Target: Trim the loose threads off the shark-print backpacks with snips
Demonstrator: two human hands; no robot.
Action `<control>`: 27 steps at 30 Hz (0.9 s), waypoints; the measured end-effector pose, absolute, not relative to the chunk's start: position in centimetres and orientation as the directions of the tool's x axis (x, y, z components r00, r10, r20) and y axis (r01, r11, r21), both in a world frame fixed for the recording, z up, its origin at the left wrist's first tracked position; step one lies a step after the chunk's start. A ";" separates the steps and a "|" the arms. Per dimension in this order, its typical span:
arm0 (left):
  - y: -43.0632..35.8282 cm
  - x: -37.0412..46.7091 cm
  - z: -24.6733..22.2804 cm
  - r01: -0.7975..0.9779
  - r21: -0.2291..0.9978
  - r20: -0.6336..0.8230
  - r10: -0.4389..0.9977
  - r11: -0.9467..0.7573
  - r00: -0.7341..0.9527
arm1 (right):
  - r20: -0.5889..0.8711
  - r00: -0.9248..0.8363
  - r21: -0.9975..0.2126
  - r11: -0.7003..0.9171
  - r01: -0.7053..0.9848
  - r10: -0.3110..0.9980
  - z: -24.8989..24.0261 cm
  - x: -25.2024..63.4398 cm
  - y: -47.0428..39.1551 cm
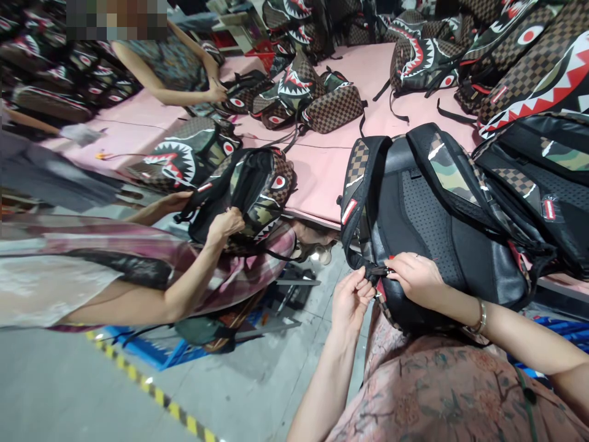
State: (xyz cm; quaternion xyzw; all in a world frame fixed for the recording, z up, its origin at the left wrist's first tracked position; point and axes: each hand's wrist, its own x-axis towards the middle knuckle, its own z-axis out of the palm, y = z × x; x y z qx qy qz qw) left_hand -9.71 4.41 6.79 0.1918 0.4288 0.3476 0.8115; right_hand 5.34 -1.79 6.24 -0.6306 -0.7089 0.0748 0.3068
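A backpack (423,209) lies in front of me, its black padded back panel facing up, with checkered and camouflage patches on its shoulder straps. My left hand (352,298) pinches the lower end of the left shoulder strap (356,255) near the bag's bottom corner. Close beside it, the closed fingers of my right hand (416,279) grip a small, narrow dark piece with a bit of red at it, pointing toward my left fingertips. Whether this is a tool or part of the strap I cannot make out. My right forearm rests over the bag's lower edge.
On the left, a co-worker's hand (225,226) holds an open backpack (239,196). Another person stands beyond the pink table (317,172). More shark-mouth backpacks (426,58) lie across the table. Another black-backed bag (547,184) adjoins mine on the right. Blue crates (161,350) stand below.
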 end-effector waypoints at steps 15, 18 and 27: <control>4.7 -12.1 8.0 0.407 0.866 0.150 0.927 -0.291 0.344 | -0.346 -0.156 -0.924 -0.365 -0.115 0.925 7.3 3.2 1.6; 4.9 -12.4 7.6 0.498 0.680 0.384 0.840 -0.539 0.385 | -0.422 -0.122 -0.898 -0.433 -0.079 0.898 7.1 1.7 2.1; 5.2 -11.7 5.1 0.301 0.674 0.628 0.738 -0.675 0.249 | -0.445 -0.119 -0.809 -0.456 -0.372 0.888 6.4 1.8 2.0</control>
